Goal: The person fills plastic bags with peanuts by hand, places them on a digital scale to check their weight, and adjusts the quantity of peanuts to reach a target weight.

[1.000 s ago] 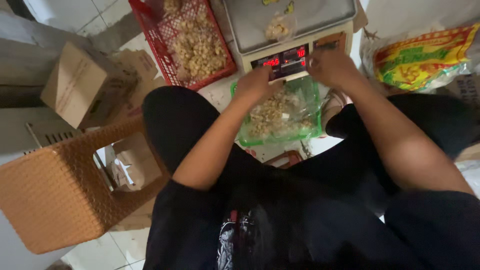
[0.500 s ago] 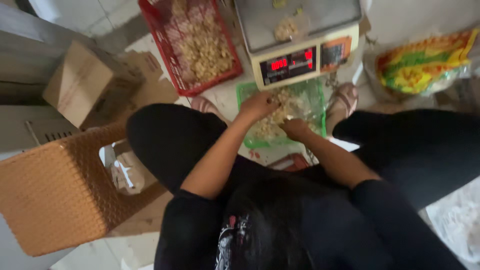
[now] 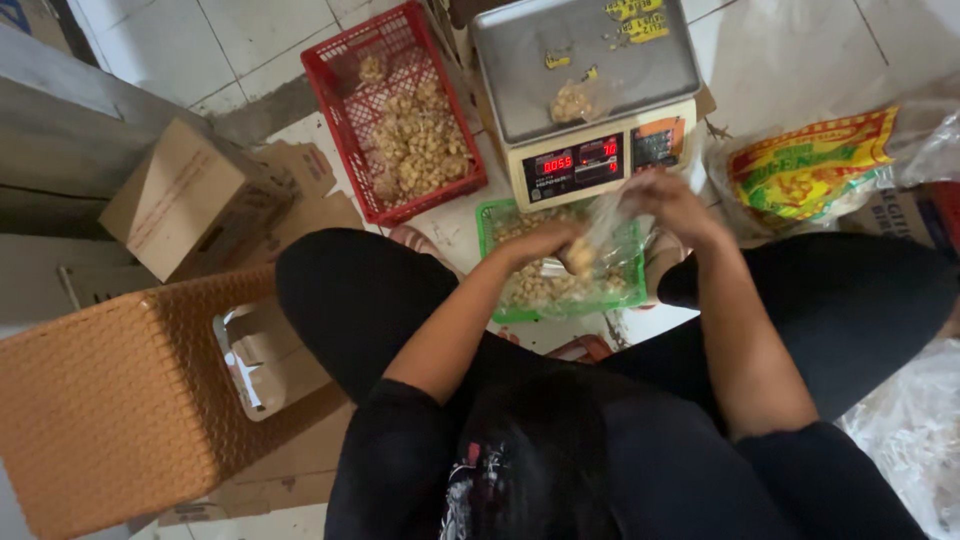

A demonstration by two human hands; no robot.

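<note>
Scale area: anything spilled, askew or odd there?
Mostly orderly. The scale sits slightly askew to the floor tiles, and a few loose yellow scraps lie on its steel pan beside a small clear bag.

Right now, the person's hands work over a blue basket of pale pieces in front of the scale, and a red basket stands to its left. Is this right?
Not quite: the basket under the left hand and right hand is green, not blue, as the head view shows. It does hold pale pieces, it sits in front of the scale, and the red basket stands to its left.
</note>
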